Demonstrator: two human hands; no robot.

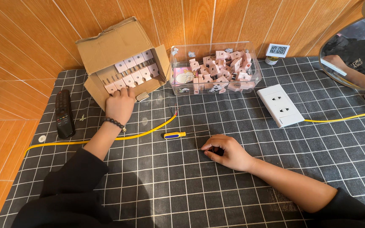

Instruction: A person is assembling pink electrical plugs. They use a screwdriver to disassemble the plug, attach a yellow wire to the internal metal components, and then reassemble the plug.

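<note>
My left hand (120,104) reaches into an open cardboard box (115,46) lying on its side, its fingers on the lowest of several pink and white plug-like parts (132,69) lined up inside. My right hand (226,151) rests on the checked cloth with its fingers curled, pinching something small and dark that I cannot make out. A small screwdriver (175,135) with a yellow and blue handle lies just left of my right hand. A yellow cable (146,133) with bared wire ends runs between the two hands.
A clear plastic tub (214,82) holds several pink parts behind the screwdriver. A white wall socket (280,104) lies at the right with another yellow cable (343,119). A black remote (64,113) sits at the left, a small timer (277,51) at the back, a round mirror (355,50) far right.
</note>
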